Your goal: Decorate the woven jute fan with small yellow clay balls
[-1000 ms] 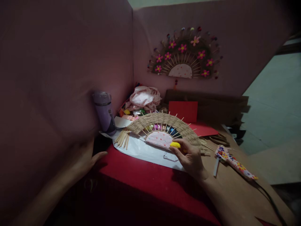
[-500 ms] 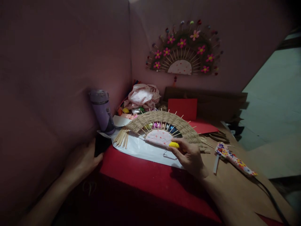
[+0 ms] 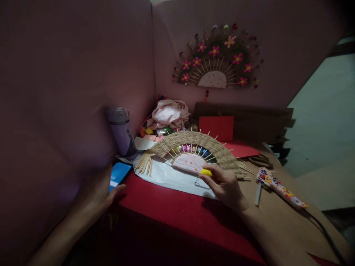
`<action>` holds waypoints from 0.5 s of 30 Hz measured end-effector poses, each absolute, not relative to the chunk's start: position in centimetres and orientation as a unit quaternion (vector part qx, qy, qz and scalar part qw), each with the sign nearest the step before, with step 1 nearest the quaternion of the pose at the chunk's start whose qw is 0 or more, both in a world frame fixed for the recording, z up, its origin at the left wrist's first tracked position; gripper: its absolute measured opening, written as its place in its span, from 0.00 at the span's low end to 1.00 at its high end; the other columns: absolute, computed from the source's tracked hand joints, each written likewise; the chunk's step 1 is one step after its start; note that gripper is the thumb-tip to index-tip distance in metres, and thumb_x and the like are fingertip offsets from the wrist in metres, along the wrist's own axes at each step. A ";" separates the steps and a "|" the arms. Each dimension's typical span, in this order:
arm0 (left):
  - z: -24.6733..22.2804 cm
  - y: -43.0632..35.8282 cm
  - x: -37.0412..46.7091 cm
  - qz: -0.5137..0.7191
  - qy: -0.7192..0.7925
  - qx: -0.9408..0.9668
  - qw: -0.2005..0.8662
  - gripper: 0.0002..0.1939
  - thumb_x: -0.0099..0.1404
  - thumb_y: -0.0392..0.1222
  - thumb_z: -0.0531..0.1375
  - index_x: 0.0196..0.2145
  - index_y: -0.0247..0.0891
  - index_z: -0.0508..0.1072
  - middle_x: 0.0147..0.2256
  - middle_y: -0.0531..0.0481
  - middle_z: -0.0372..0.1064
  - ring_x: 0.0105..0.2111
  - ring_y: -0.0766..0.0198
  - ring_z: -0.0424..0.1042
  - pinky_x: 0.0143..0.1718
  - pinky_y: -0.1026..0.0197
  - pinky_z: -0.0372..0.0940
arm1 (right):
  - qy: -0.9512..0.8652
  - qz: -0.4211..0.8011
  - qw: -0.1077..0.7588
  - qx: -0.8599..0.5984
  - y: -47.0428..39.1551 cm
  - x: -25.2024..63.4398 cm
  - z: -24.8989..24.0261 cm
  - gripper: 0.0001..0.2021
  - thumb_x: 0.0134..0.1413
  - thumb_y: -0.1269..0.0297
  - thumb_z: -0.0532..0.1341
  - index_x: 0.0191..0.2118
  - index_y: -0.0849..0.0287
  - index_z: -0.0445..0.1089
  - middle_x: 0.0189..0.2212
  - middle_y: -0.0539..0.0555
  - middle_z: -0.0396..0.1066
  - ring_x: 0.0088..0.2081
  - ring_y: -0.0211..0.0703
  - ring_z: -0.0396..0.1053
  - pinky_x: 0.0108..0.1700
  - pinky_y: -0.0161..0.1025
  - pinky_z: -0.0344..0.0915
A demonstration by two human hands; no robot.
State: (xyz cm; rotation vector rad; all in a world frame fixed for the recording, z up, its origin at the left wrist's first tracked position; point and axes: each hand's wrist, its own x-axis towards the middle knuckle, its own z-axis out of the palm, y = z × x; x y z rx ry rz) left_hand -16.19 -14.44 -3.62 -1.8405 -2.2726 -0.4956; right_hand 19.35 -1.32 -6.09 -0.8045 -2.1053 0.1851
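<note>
At the left, my left hand [image 3: 97, 188] grips a phone [image 3: 119, 175] whose screen is lit blue. My right hand [image 3: 227, 184] pinches a small yellow piece [image 3: 206, 172] between thumb and fingers; its exact kind is hard to make out. Just behind that hand lies a woven straw fan [image 3: 191, 137] with thin sticks poking through its arc. A pale half-circle with red spots [image 3: 189, 162] forms the fan's lower middle. White paper [image 3: 172, 181] lies under the fan. Thin wooden sticks [image 3: 145, 162] are bunched at its left end.
A purple bottle [image 3: 122, 131] stands by the left wall. Bundled cloth [image 3: 169, 112] and red card [image 3: 216, 127] are at the back. A flower-patterned glue gun [image 3: 280, 188] with a cord lies at right. A decorated fan [image 3: 213, 55] hangs on the wall.
The phone's screen has gone from dark to lit blue in my left hand. My right hand still pinches the yellow piece in almost the same place.
</note>
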 end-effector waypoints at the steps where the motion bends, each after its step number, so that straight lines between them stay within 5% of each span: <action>1: -3.8 -15.0 -16.3 -0.159 -0.761 -0.619 0.114 0.25 0.61 0.51 0.52 0.51 0.34 0.64 0.45 0.35 0.68 0.46 0.42 0.67 0.44 0.48 0.61 | -0.843 0.072 0.426 -0.321 -1.3 19.3 -6.1 0.12 0.55 0.59 0.60 0.40 0.61 0.70 0.18 0.47 0.65 0.18 0.32 0.59 0.21 0.31 0.56; 5: -4.7 -17.9 -16.3 -0.209 -0.753 -0.591 0.200 0.23 0.64 0.45 0.48 0.56 0.36 0.60 0.50 0.38 0.65 0.50 0.46 0.64 0.49 0.48 0.59 | -0.846 0.059 0.428 -0.312 -1.3 19.3 -6.1 0.11 0.54 0.60 0.61 0.40 0.61 0.70 0.18 0.47 0.65 0.18 0.32 0.60 0.21 0.31 0.56; 9: -5.5 -20.1 -15.4 -0.215 -0.748 -0.582 0.235 0.22 0.65 0.43 0.48 0.56 0.48 0.58 0.40 0.47 0.69 0.41 0.49 0.67 0.47 0.45 0.60 | -0.851 0.056 0.425 -0.303 -1.3 19.4 -6.3 0.10 0.54 0.61 0.61 0.41 0.60 0.69 0.21 0.48 0.69 0.18 0.33 0.62 0.22 0.32 0.58; 15: -6.7 -21.2 -14.8 -0.179 -0.770 -0.580 0.195 0.21 0.64 0.41 0.49 0.55 0.41 0.60 0.37 0.43 0.69 0.36 0.50 0.67 0.42 0.48 0.60 | -0.852 0.042 0.421 -0.307 -1.3 19.4 -6.3 0.11 0.54 0.61 0.61 0.41 0.60 0.70 0.21 0.49 0.69 0.20 0.34 0.64 0.22 0.32 0.58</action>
